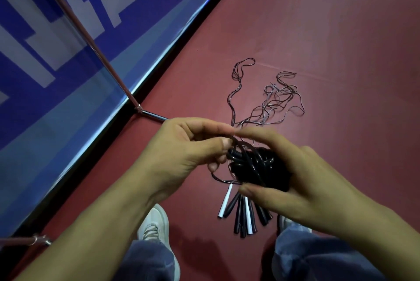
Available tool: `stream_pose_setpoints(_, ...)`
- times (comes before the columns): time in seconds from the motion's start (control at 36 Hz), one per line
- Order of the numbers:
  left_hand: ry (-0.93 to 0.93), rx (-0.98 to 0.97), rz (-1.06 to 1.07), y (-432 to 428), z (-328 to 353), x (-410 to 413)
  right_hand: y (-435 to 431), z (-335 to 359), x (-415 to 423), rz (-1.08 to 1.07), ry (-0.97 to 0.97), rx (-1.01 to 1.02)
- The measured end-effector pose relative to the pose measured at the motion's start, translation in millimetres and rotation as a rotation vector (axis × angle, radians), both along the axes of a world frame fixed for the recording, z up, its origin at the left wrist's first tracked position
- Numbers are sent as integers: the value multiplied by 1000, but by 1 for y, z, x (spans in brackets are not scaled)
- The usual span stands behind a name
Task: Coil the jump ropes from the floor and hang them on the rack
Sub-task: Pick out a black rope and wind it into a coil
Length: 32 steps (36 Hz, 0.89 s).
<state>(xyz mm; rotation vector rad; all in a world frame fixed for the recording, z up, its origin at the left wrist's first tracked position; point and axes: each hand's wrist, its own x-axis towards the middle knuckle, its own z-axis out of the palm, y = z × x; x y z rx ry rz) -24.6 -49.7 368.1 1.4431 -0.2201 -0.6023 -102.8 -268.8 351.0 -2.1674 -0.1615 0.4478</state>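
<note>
My right hand cups a black coiled bundle of jump rope between thumb and fingers. Several black and white handles hang down below the bundle. My left hand pinches a thin strand of the rope at the bundle's top left. Loose thin rope strands trail from my hands and lie tangled on the red floor beyond. The chrome rack pole slants up to the left, its base just left of my left hand.
A blue banner with white lettering runs along the left, edged by a black strip. Another chrome rack foot sits at the lower left. My white shoes and jeans are below. Red floor spreads to the right.
</note>
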Motion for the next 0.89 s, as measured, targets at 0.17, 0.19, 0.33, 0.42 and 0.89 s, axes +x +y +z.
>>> stream_pose_setpoints(0.17,-124,49,34,1,6,-4,22,24,-24,-55,-283,129)
stream_pose_setpoints(0.19,-148,57,45,1,7,-4,21,20,-14,-46,-300,94)
stream_pose_setpoints(0.33,-175,63,84,2,11,-6,28,19,-13,-65,-340,-12)
stream_pose_setpoints(0.42,-164,75,99,2,13,-6,30,20,-13,-84,-312,-92)
stream_pose_setpoints(0.89,-144,145,74,2,8,-18,31,26,-12,-29,-134,-445)
